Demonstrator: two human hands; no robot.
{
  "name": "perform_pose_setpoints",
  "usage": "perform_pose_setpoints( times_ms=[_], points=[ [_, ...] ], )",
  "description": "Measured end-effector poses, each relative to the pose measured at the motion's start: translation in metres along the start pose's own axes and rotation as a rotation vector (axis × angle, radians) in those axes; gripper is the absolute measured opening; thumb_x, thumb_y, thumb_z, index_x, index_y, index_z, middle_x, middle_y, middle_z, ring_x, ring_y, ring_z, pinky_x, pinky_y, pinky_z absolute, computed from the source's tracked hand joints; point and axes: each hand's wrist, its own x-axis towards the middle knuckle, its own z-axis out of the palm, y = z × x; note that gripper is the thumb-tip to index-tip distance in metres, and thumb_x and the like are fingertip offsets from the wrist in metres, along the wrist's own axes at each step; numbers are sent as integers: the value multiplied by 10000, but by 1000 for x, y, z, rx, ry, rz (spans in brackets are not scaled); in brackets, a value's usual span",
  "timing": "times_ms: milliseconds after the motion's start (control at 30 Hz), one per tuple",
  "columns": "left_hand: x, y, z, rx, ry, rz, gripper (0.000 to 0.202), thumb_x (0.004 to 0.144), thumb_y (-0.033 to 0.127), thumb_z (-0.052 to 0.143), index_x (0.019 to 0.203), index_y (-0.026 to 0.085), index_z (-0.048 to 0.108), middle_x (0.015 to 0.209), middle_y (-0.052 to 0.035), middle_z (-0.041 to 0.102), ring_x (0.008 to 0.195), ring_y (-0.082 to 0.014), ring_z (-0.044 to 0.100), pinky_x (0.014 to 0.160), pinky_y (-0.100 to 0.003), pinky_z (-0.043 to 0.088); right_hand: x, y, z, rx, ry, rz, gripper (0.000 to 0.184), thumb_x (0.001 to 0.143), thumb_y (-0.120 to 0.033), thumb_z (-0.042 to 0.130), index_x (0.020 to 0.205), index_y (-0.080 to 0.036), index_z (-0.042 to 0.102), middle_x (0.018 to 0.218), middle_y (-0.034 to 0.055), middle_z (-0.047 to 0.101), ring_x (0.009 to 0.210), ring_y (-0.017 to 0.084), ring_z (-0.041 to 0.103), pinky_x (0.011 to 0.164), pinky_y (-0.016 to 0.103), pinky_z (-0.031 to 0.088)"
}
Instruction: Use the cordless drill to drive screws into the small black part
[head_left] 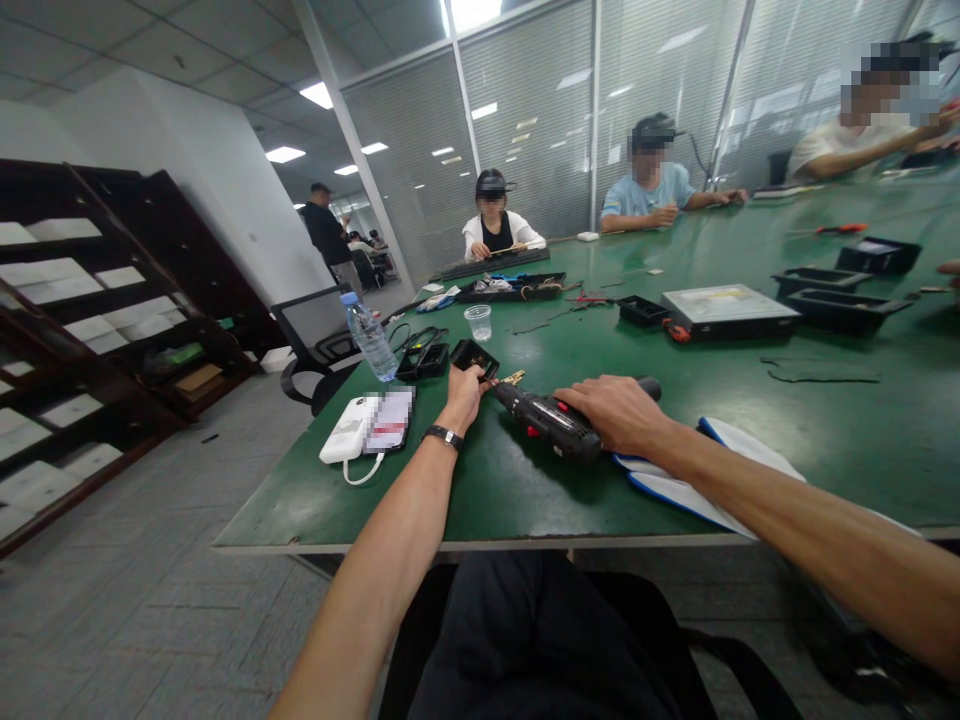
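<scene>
Blk drill [553, 424] w/ illegible txt

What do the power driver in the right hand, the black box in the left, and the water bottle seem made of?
Power driver: probably hard plastic, black and satin; its casing catches soft highlights. Black box: perhaps plastic, with smooth-looking walls, but too small to be sure. Water bottle: likely clear, glossy plastic, judging by its see-through walls and glints.
</scene>
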Motion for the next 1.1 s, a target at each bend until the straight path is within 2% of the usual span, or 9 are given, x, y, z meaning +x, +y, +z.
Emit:
perform_pose_setpoints(
  times_ms=[267, 533, 800, 1100],
  points=[
    [-1, 1, 2, 28, 40, 34, 396, 639, 40, 569, 996, 208, 540, 987, -54, 611, 833, -173, 611, 639, -288, 559, 0, 1, 3, -18, 23, -15, 384, 841, -268, 558, 1222, -231, 587, 988, 78, 711, 870, 244, 643, 693, 320, 341],
    [-2, 1, 2, 29, 27, 51, 411, 651, 35, 588, 1019, 210, 538, 1050, -64, 612, 850, -177, 618, 646, -298, 570, 0, 2, 4, -11, 31, -18, 383, 846, -296, 562, 1224, -234, 584, 983, 78, 708, 879, 244, 642, 696, 319, 339],
    [-3, 3, 2, 3, -7, 38, 388, 673, 40, 594, 1025, 188, 528, 994, -68, 623, 784, -179, 635, 674, -376, 595, 0, 2, 3, -24, 12, -15, 420, 814, -286, 580, 1230, -229, 581, 986, 86, 708, 858, 246, 639, 684, 316, 333],
    [-6, 5, 3, -20, 6, 14, 362, 679, 41, 609, 1002, 185, 530, 947, -59, 629, 765, -173, 637, 727, -414, 596, 0, 2, 4, -23, 18, -22, 405, 820, -297, 583, 1220, -230, 577, 977, 83, 708, 871, 247, 640, 680, 314, 323]
  ],
)
